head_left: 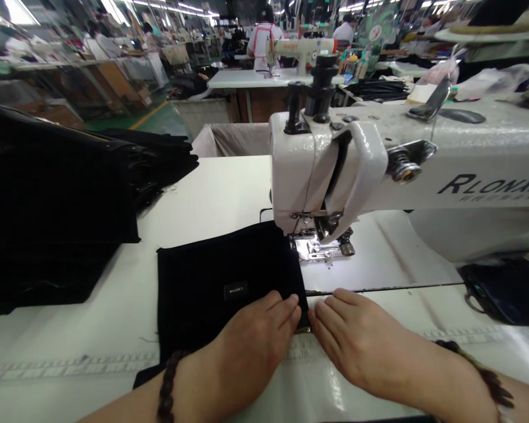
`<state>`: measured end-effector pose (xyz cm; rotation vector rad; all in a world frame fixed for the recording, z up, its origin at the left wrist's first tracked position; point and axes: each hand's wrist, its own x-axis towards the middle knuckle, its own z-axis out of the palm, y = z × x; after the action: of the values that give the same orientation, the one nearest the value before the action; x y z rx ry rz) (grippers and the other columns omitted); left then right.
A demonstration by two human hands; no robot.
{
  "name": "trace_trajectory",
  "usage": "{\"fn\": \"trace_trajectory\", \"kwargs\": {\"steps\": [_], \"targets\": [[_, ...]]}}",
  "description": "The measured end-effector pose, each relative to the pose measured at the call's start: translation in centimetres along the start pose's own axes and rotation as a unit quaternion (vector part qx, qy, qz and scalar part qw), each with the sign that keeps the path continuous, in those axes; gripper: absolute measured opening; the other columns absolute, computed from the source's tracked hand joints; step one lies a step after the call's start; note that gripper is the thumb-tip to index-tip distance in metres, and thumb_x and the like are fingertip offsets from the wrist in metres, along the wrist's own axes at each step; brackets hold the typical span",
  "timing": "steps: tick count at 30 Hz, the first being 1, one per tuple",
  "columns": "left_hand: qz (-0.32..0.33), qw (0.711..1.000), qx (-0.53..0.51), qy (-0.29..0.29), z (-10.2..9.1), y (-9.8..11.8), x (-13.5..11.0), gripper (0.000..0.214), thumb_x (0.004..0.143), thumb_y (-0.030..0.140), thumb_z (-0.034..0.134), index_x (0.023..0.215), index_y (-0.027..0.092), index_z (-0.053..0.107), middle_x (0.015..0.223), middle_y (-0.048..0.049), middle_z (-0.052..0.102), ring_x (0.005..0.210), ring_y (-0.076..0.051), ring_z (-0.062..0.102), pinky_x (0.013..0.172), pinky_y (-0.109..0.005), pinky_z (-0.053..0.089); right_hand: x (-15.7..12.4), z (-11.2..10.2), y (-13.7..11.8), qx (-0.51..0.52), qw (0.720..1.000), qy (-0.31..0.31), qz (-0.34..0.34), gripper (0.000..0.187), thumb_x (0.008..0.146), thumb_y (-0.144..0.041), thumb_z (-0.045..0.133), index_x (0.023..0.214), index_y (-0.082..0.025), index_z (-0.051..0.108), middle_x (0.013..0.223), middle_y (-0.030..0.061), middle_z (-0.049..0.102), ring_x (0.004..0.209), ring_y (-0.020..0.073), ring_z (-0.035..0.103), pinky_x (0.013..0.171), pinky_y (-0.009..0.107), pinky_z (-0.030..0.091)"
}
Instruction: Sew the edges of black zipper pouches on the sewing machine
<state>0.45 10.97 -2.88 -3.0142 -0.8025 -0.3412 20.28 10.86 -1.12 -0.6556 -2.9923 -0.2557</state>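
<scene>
A black fabric panel [194,276] with a small dark label [235,291] lies on the white table. Its upper right corner reaches the lit presser foot [320,248] of a sewing machine [335,158]. My left hand [258,346] rests on the panel near its right edge, fingers bent together and closed on the cloth. At that same edge, my right hand [357,338] has its fingers pressed together on the border of the panel. A bit of gold zipper [303,330] shows between the two hands. The fingertips of the right hand are partly hidden.
A pile of black fabric pieces [57,194] is at the left of the table. A printed ruler strip [70,364] crosses the front. At the right lies a dark flat object [506,291]. Behind stand another sewing machine [300,50], a fan [377,32] and people at work.
</scene>
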Motion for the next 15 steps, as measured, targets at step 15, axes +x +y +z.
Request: {"fn": "trace_trajectory", "kwargs": {"steps": [15], "targets": [[-0.008, 0.998, -0.022, -0.058, 1.1, -5.6, 2.5, 0.03, 0.085, 0.008, 0.044, 0.113, 0.006, 0.054, 0.116, -0.0095, 0.059, 0.104, -0.018, 0.054, 0.094, -0.03, 0.04, 1.7, 2.1, 4.0, -0.03, 0.989, 0.112, 0.096, 0.031, 0.089, -0.008, 0.029, 0.076, -0.014, 0.057, 0.069, 0.007, 0.057, 0.058, 0.0167, 0.045, 0.059, 0.033, 0.031]]}}
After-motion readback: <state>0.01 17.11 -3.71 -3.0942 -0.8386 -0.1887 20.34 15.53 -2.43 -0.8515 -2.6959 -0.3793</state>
